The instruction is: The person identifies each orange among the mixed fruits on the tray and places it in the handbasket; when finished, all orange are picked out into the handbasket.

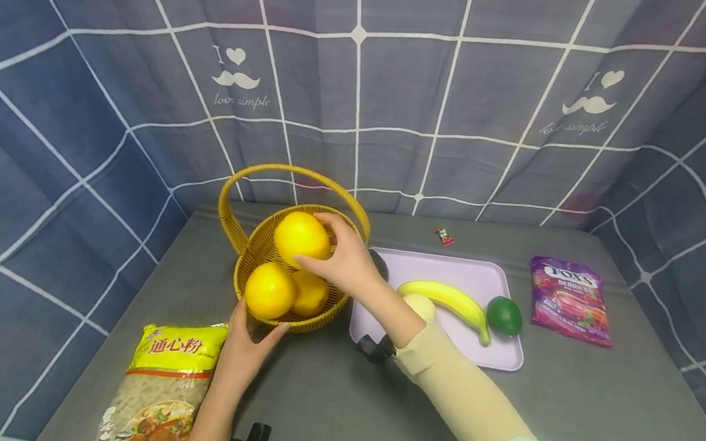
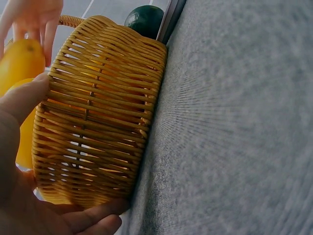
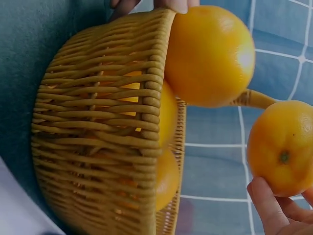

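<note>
My right hand (image 1: 347, 258) grips an orange (image 1: 302, 239) by its side, over the wicker basket (image 1: 315, 324). In the right wrist view this held orange (image 3: 283, 147) is beyond the basket's rim, apart from the fruit inside. Another orange (image 1: 270, 290) sits high at the near left of the rim, beside a lower orange (image 1: 311, 294). One more orange (image 3: 167, 181) shows partly behind the rim in the right wrist view. My left hand (image 1: 245, 350) holds the basket's near side; in the left wrist view its thumb (image 2: 29, 95) lies at the rim and its fingers reach along the wall.
A lilac tray (image 1: 377, 318) right of the basket bears a banana (image 1: 446, 297), a pale round item (image 1: 421, 306) and a green fruit (image 1: 504, 316). A macaroni bag (image 1: 164, 378) lies left, a candy bag (image 1: 571, 301) right, a small red wrapper (image 1: 445, 237) behind.
</note>
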Motion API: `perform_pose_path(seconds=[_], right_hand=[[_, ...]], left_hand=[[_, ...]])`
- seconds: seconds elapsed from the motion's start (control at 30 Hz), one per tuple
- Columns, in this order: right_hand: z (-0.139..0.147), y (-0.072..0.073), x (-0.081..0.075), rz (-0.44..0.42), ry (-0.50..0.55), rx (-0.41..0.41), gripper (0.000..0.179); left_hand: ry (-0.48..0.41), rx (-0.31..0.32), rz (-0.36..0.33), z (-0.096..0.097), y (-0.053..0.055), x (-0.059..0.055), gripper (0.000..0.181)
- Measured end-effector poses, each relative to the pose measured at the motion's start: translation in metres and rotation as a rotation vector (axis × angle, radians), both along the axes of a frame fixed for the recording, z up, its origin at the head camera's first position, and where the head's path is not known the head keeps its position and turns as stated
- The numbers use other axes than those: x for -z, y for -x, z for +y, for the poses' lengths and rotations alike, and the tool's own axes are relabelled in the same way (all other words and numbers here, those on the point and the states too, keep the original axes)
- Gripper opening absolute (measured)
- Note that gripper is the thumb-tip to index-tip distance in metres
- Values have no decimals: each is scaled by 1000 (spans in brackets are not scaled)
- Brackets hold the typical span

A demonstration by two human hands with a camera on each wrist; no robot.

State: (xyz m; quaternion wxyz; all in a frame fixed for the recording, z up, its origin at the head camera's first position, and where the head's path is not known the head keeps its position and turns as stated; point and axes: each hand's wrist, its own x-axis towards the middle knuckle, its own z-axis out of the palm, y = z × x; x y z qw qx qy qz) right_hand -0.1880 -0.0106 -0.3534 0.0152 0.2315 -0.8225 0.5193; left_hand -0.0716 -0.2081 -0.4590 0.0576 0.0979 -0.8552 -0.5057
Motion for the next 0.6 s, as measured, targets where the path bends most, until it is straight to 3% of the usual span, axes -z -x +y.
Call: perform_pose_path(seconds=[0.23,0.37,0.6], right_hand=[[-23,16,3,24,-83,-6,77],[-33,24,10,33,-139,-5,77],[-45,32,22,6,-167,13,77]], left_hand=[[11,-1,3,0,0,-3,104],[-8,-4,38,0,0,-3,100],[-24,-1,69,1,0,-2,95]])
